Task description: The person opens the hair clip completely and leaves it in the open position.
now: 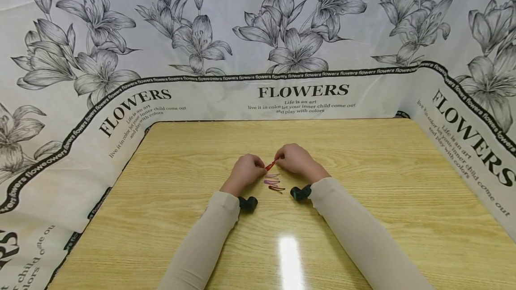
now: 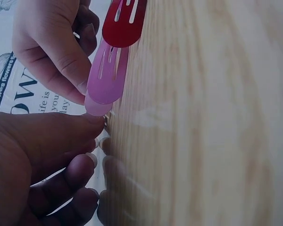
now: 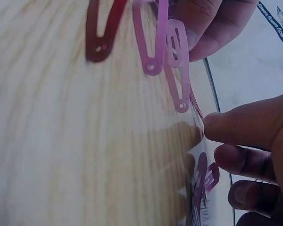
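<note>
Over the table, a red snap hair clip [image 1: 270, 165] spans the gap between my two hands. My left hand [image 1: 246, 172] pinches one end between thumb and fingers; my right hand [image 1: 297, 158] pinches the other. Edge-on, it shows as a thin red strip in the right wrist view. Just nearer to me, three clips lie in a row: a light pink clip [image 3: 181, 89], a purple-pink clip [image 3: 152, 56] and a dark red clip [image 3: 100, 47]. Several purple and pink clips [image 3: 201, 181] show beneath my right fingers in the right wrist view.
The wood-grain table [image 1: 193, 155] has a glossy surface with a bright light reflection near the front. A white cloth [image 1: 217, 97] with printed flowers and lettering stands around its back and sides. Dark wrist cameras [image 1: 301, 193] sit at both cuffs.
</note>
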Tool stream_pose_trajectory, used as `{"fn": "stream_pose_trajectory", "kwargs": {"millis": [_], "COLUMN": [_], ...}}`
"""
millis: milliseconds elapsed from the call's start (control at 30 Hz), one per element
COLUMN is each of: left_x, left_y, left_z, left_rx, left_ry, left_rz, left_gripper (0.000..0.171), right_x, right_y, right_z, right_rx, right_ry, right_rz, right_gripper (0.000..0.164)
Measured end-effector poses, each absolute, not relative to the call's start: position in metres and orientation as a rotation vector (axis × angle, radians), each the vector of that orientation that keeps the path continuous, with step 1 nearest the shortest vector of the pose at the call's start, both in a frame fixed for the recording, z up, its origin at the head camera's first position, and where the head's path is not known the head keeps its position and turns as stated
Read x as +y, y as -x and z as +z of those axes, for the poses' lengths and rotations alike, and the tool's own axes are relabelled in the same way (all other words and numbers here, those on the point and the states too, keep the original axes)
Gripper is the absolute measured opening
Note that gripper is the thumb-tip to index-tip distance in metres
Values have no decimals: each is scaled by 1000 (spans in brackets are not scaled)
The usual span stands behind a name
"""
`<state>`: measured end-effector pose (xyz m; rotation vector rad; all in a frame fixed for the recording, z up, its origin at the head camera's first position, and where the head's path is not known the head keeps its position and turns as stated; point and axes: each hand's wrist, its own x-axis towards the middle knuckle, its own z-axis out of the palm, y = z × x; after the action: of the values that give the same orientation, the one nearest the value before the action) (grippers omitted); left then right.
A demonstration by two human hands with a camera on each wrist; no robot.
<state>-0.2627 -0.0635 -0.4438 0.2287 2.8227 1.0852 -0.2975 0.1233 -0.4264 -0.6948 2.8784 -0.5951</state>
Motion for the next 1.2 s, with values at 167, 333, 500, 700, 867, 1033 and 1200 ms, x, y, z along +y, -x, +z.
{"fn": "stream_pose_trajectory", "kwargs": {"millis": [167,333,500,700,867,1033,1200], "left_x": [-63,-63,-63,-64,-65,-65,-65], "left_y": [264,264,264,264,263,262,262], "left_z": [-445,-444,-444,-446,-446,-445,-447], "left_rx": [2842,2846,2848,2861,2843,2835,2850], "left_ry": [-259,-278,-276,-278,-293,-290,-290], "left_rz": [1069,1073,1073,1058,1065,1073,1060], "left_gripper": [12,10,10,10,11,12,13], "right_x": [122,123,126,130,130,131,132], "right_y": [299,298,297,297,295,294,294], "right_z": [-428,-429,-430,-431,-430,-431,-432], "right_rx": [2875,2848,2805,2675,2597,2547,2470], "right_ry": [702,699,675,532,465,451,424], "right_rz": [-602,-697,-832,-1021,-1091,-1137,-1224], "right_gripper": [15,14,13,12,13,14,14]}}
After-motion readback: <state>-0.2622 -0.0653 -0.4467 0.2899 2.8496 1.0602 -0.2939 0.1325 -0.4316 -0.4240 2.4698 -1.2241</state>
